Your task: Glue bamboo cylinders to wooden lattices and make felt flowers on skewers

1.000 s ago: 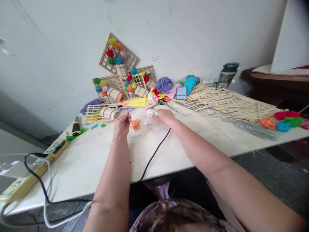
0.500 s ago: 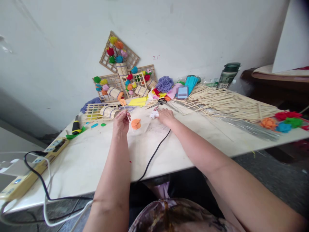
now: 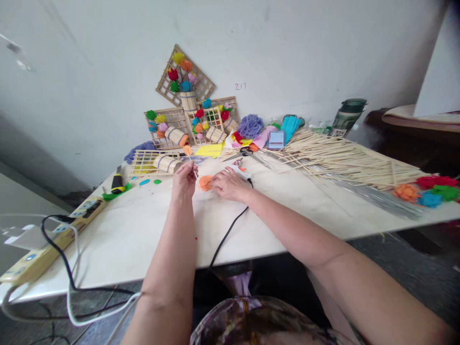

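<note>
My left hand (image 3: 185, 178) is closed, pinching a thin pale stick (image 3: 196, 174) that carries a small orange felt petal (image 3: 187, 150) at its upper end. Just right of it, orange petals (image 3: 205, 182) lie in a small pile on the table. My right hand (image 3: 230, 184) reaches over from the right with its fingers apart, the fingertips at the pile's right edge. Partly hidden behind that hand lies what looks like a white glue gun (image 3: 240, 169), its black cord (image 3: 230, 230) running to the table's front edge.
Lattice frames (image 3: 204, 84) with felt flowers lean against the wall. A small lattice piece (image 3: 143, 161), a utility knife (image 3: 117, 183) and a power strip (image 3: 64, 239) are at left. Purple yarn (image 3: 250, 125), scissors (image 3: 246, 152), sticks (image 3: 341, 148), wires (image 3: 377, 196) and a bottle (image 3: 348, 117) lie behind and right.
My right hand has come away from the white glue gun and moved left to the orange petals. My left hand still holds the stick in nearly the same place. The view has shifted slightly.
</note>
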The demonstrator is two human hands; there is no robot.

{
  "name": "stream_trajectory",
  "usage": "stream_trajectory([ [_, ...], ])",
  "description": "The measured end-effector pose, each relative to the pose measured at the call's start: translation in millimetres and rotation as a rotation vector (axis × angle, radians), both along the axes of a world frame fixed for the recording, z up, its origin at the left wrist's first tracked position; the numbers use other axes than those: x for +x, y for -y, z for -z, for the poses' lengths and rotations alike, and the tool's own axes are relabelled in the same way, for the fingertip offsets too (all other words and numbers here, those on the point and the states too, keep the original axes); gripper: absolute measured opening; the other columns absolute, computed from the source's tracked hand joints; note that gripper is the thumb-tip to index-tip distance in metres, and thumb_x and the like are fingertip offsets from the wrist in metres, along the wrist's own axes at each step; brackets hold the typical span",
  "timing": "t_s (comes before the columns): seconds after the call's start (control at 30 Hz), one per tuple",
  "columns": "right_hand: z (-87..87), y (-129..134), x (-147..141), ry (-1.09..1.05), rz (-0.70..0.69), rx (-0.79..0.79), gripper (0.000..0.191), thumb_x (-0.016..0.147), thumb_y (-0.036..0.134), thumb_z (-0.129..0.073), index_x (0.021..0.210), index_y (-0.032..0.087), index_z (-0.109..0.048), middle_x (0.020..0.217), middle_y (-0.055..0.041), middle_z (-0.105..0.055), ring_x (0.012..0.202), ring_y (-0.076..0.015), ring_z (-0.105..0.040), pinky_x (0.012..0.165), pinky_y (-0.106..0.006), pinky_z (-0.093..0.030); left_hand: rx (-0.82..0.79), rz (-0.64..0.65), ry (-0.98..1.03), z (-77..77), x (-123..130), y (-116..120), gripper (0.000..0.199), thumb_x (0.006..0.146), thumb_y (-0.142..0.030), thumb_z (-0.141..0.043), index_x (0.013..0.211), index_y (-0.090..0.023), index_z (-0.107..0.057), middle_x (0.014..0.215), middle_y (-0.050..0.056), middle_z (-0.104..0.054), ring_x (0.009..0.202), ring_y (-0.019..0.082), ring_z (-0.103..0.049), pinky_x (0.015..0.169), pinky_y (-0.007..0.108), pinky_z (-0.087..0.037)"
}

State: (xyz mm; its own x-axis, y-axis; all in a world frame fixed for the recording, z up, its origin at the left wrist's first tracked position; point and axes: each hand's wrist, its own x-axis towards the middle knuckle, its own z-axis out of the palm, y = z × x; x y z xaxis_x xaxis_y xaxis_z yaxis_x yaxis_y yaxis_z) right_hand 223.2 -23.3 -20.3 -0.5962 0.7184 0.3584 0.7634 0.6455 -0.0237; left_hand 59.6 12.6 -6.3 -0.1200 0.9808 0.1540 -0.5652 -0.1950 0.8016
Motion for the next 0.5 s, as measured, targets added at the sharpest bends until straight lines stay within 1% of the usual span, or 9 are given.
stream_trajectory([
  [0.17,9.4,-1,-12,0.004,0.016,-0.085,0.030,0.090,0.029,-0.041,0.106,0.027,-0.067,0.117,-0.0054,-0.061,0.111,-0.0246,-0.047,0.099,-0.042,-0.023,-0.003,0.008,0.004,0.9,1,-1,0.013,0.061,-0.018,-0.073,0.069,-0.013,-0.063,0.054,-0.003,-0.057,0.047,0.004,-0.051,0.046,0.014,-0.038],
  [0.33,13.9,-1,-20,0.024,0.012,-0.156,0.036,0.092,0.036,-0.037,0.106,0.020,-0.067,0.123,-0.0076,-0.059,0.110,-0.0263,-0.050,0.096,-0.039,-0.029,-0.010,0.008,0.018,2.5,1,-3,0.015,0.060,-0.018,-0.073,0.071,-0.013,-0.064,0.054,-0.002,-0.058,0.047,0.005,-0.051,0.045,0.015,-0.038],
  [0.5,12.1,2,-24,-0.015,0.060,-0.214,0.039,0.091,0.037,-0.039,0.114,0.015,-0.061,0.125,-0.0105,-0.057,0.112,-0.0276,-0.051,0.094,-0.039,-0.031,-0.017,0.009,0.005,1.3,2,-1,0.017,0.059,-0.019,-0.074,0.070,-0.013,-0.063,0.054,-0.002,-0.057,0.048,0.005,-0.050,0.045,0.015,-0.037],
])
